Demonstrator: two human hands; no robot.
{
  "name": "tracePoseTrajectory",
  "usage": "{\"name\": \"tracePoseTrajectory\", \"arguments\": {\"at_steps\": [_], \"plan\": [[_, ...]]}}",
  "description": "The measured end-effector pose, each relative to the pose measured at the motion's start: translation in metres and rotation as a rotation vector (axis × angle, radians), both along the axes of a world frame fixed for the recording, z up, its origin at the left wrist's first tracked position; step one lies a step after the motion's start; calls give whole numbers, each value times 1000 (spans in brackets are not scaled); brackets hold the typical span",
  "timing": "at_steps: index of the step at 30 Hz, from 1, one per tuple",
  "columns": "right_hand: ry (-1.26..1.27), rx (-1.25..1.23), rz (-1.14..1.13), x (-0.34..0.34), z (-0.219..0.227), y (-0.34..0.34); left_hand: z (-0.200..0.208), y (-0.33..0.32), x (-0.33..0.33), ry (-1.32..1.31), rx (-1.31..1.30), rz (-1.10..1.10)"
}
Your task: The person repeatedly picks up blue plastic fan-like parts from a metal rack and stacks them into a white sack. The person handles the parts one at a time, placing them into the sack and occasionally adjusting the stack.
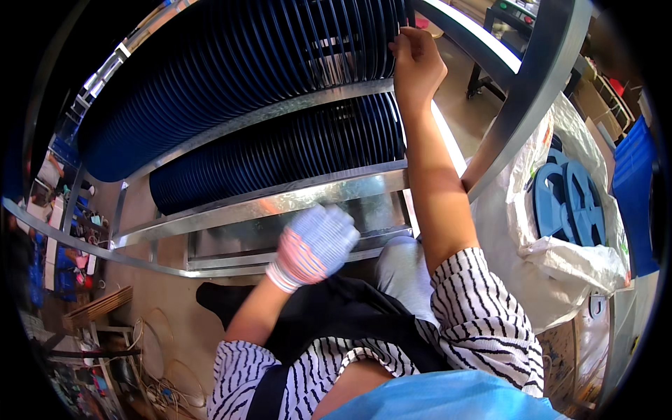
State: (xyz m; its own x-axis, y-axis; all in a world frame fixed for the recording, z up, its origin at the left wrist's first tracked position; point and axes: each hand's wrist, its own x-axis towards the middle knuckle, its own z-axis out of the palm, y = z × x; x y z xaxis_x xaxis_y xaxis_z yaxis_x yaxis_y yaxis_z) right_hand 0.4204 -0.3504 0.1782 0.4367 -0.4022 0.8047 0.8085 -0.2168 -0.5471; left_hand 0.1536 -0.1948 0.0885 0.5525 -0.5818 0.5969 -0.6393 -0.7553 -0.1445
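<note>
Dark blue discs stand on edge in a long, close row on the upper level of a metal rack. My bare right hand is at the right end of that row, its fingers pinched at the rim of an end disc. A second row of dark blue discs sits on the level below. My left hand, in a blue and red striped glove, hovers before the rack's front rail, above my lap. Motion smears its fingers, and I see nothing held in it.
To the right, a white woven sack holds light blue round plastic parts. A thick metal post rises between sack and discs. Cables and stacked wooden strips lie on the floor at left. A blue bin stands far right.
</note>
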Motion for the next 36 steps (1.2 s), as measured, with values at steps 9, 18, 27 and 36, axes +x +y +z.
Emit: {"name": "tracePoseTrajectory", "arguments": {"at_steps": [9, 18, 27, 36], "plan": [[171, -578, -408, 4, 20, 31, -88, 1, 0, 240, -75, -91], [257, -340, -209, 9, 40, 34, -110, 14, 7, 402, -136, -90], [326, -350, -158, -9, 6, 30, -128, 8, 8, 554, -116, -140], [-34, -246, -354, -17, 16, 15, -125, 2, 1, 577, -90, -117]]}}
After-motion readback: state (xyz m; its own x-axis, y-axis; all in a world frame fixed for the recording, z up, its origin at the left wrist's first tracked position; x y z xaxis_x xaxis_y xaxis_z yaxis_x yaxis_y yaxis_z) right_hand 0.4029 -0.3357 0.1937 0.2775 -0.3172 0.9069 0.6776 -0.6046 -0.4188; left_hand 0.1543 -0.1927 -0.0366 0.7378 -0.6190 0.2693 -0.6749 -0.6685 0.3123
